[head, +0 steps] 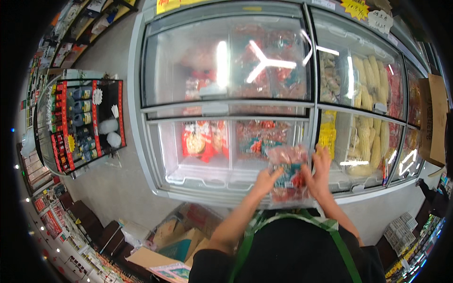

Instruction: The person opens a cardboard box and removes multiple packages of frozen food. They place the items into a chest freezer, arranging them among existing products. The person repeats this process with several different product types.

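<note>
My left hand [265, 182] and my right hand [319, 173] grip a clear plastic bag of frozen meat [288, 177] by its two sides, low over the front edge of the chest freezer [212, 198]. The bag has a teal printed band. Inside the freezer's uncovered front part lie similar bags of frozen meat [253, 141], behind my left hand. Red and white food packages [205, 141] lie in the compartment farther left. A sliding glass lid [198, 63] covers the rear part.
Corn cobs [368, 141] and yellow packages [327, 131] lie in the adjoining freezer on the right. An opened cardboard box [177, 244] stands at the lower left beside me. A shelf rack with bottles [85, 123] stands left, and another cardboard box [433, 120] at far right.
</note>
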